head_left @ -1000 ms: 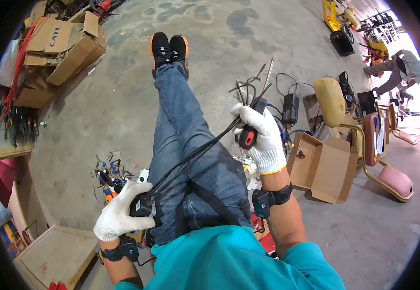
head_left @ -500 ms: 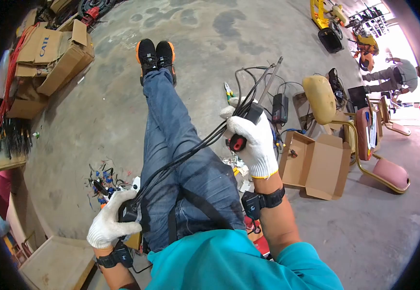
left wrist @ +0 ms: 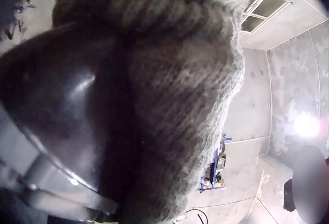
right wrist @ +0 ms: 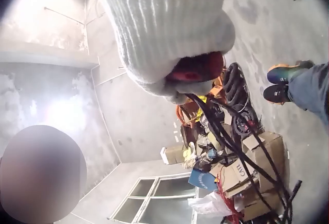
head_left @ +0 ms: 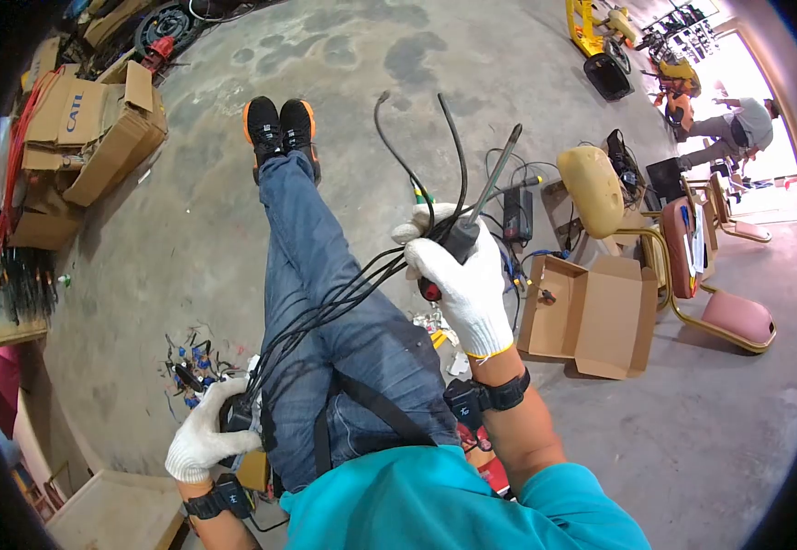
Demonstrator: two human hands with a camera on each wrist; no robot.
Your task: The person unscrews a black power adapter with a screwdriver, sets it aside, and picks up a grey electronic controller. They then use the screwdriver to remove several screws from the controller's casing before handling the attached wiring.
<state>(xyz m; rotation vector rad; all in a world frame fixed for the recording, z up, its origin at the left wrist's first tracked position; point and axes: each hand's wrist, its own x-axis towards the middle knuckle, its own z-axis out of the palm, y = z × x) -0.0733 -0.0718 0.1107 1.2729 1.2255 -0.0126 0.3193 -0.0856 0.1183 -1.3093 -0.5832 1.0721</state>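
Note:
In the head view, a white-gloved left hand (head_left: 204, 440) grips a black casing (head_left: 235, 414) beside the thigh. A bundle of black cables (head_left: 325, 307) runs from it across the jeans to the right hand (head_left: 458, 284), also gloved. That hand holds the cables together with a screwdriver, its shaft (head_left: 497, 176) tilted up and away. Several loose cable ends stick up beyond the fingers. The right wrist view shows the red and black handle (right wrist: 200, 68) inside the curled glove, cables (right wrist: 231, 136) hanging past it. A smooth dark surface (left wrist: 56, 95) fills the left wrist view's near side.
An open cardboard box (head_left: 614, 316) lies at the right, near a chair (head_left: 737, 330) and a black power brick (head_left: 517, 215). Small wire scraps (head_left: 192, 362) litter the floor at left. Cartons (head_left: 87, 137) stand far left; another person (head_left: 742, 128) is at far right.
The head view has shifted slightly. Cable ends beyond the right hand, looped before, now stand apart and point up. Both hands keep their grips; the pliers on the floor are now mostly hidden.

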